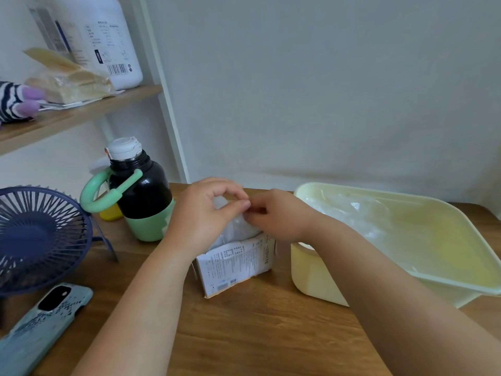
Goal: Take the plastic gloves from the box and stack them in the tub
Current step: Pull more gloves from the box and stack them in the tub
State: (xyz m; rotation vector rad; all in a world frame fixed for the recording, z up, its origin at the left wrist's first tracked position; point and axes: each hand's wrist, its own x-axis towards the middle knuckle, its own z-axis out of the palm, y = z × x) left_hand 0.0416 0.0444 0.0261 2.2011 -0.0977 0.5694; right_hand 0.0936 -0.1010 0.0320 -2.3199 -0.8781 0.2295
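Observation:
A small white cardboard box with printed text stands upright on the wooden table, its top torn open. A wad of clear plastic gloves sticks up out of it. My left hand is curled around the top of the wad, thumb and fingers pinching the plastic. My right hand meets it from the right and pinches the same plastic at its upper edge. To the right sits a pale yellow tub with clear gloves lying in its far left corner.
A black and green bottle with a green loop handle stands just left of the box. A dark blue desk fan and a phone lie at the left. A shelf with a jug hangs above.

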